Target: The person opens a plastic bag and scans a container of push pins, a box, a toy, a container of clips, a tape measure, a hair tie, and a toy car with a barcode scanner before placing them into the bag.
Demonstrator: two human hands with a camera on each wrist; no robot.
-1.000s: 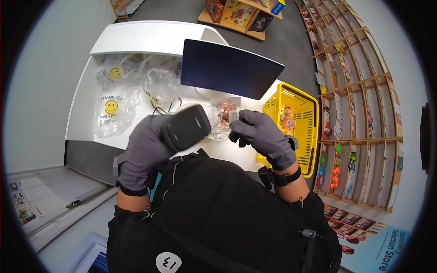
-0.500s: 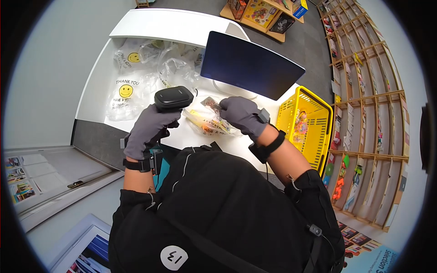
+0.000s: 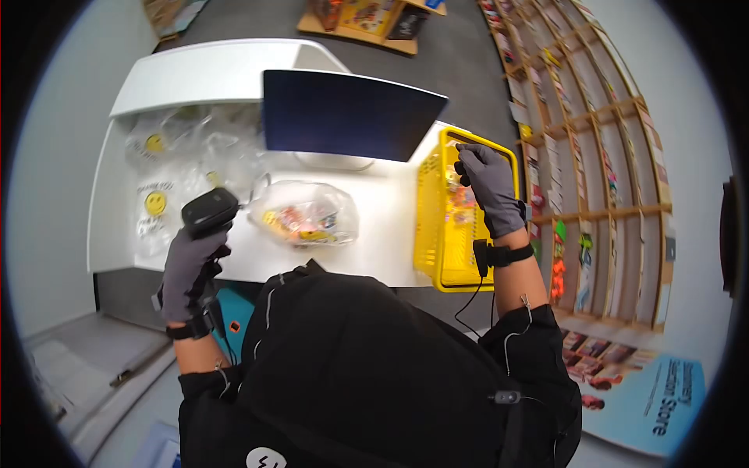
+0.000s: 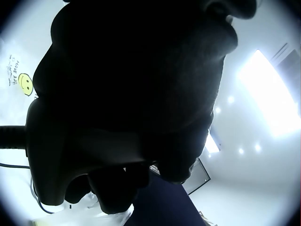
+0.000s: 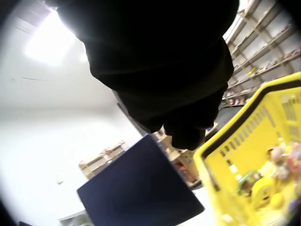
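Observation:
The left hand grips a black handheld scanner by its handle, left of a clear plastic bag with colourful items inside on the white counter. In the left wrist view the hand is dark around the scanner. The right hand is above the far part of the yellow basket, fingers loosely bent, nothing visibly held. Small colourful packages lie in the basket. The right wrist view shows the dark hand beside the basket, above its toys.
A dark monitor stands at the counter's back. Clear bags with smiley faces lie at the left of the white counter. Wooden shelves line the right side. A cable runs from the right wrist.
The right hand has left the plastic bag and moved right, over the basket. The left hand has moved away from the bag with the scanner still gripped. The head view has shifted.

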